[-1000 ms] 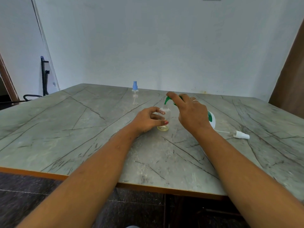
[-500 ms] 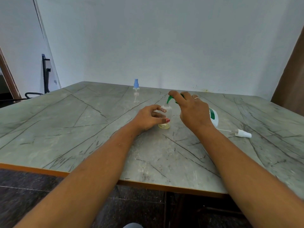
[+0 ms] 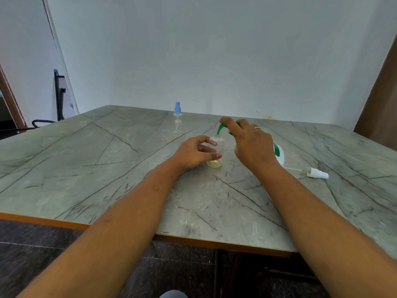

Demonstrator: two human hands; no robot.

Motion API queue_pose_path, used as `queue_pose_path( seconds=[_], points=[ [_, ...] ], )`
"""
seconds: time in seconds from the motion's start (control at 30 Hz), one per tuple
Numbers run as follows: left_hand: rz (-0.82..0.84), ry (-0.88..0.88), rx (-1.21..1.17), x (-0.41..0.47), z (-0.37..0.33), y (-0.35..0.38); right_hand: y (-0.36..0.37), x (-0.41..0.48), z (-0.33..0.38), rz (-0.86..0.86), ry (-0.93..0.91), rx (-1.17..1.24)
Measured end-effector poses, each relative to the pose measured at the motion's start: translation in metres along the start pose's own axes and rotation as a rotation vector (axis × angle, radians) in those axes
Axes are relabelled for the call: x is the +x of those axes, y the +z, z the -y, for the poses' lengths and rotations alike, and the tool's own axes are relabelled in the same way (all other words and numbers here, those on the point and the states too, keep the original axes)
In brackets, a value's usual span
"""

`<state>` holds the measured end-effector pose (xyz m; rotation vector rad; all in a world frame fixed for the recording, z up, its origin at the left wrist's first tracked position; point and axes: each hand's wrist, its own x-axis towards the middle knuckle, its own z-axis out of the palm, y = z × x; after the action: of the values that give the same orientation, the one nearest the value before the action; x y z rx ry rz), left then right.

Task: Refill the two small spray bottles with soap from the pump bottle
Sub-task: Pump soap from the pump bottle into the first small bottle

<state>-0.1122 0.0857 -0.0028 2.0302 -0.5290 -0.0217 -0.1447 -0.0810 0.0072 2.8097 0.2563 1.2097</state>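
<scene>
We see both hands close together near the middle of the grey-green veined worktop [image 3: 103, 168], each clamped on its own bottle. The left hand [image 3: 193, 154] grips the open spray bottle [image 3: 217, 157], with the thumb across its front and the fingers curled round its side. The bottle stands upright on the stone, with its threaded neck bare and a shallow layer of yellowish liquid at its bottom.

The right hand [image 3: 251, 145] sits on top of the pump bottle [image 3: 279, 154], just right of the small one, its fingers curled over the green pump head and a ring on one finger. From under the forefinger the green spout [image 3: 220, 127] slants down to the mouth of the open spray bottle; its tip is right at the neck, though we cannot tell whether it touches. Of the pump bottle's body we see only a white curve with a green mark behind the wrist — too little to say whether it stands straight or leans.

To the right, apart from both hands, a white sprayer cap [image 3: 318, 174] lies on its side, its thin dip tube running back toward the pump bottle. Farther back and to the left, well apart from the hands, the second spray bottle [image 3: 177, 120] stands upright, clear-bodied, with its blue cap on. Behind the worktop rises a plain pale wall [image 3: 214, 50].
</scene>
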Motion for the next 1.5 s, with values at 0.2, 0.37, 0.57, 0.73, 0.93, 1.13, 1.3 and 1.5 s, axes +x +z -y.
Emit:
queue_pose_path(
  seconds=[0.2, 0.37, 0.57, 0.73, 0.93, 1.13, 1.3, 1.5],
  points=[
    [-0.003, -0.003, -0.006, -0.0004, 0.0001, 0.0005, 0.0003, -0.0004, 0.0006, 0.015, -0.008, -0.010],
    [-0.004, -0.005, -0.003, -0.0001, 0.0006, 0.0006, -0.0001, 0.0003, 0.0001, 0.011, 0.008, 0.007],
    [-0.009, 0.003, -0.018, -0.0013, 0.0008, 0.0010, 0.0027, 0.0000, 0.0004, 0.013, -0.011, -0.013],
    [-0.012, -0.002, -0.018, -0.0005, 0.0006, 0.0015, 0.0030, 0.0006, -0.0006, 0.017, 0.006, 0.014],
    [-0.012, -0.001, -0.016, -0.0004, 0.0003, 0.0014, 0.0031, 0.0012, 0.0005, 0.007, 0.006, 0.018],
    [-0.008, 0.006, -0.027, 0.0005, 0.0021, 0.0013, 0.0047, 0.0004, 0.0002, 0.003, 0.005, 0.016],
    [-0.008, 0.006, -0.016, 0.0015, 0.0027, 0.0010, 0.0054, 0.0017, 0.0007, 0.003, 0.018, 0.030],
    [-0.001, 0.011, -0.023, 0.0010, 0.0033, 0.0014, 0.0045, -0.0008, 0.0013, -0.005, 0.007, 0.019]
  ],
)
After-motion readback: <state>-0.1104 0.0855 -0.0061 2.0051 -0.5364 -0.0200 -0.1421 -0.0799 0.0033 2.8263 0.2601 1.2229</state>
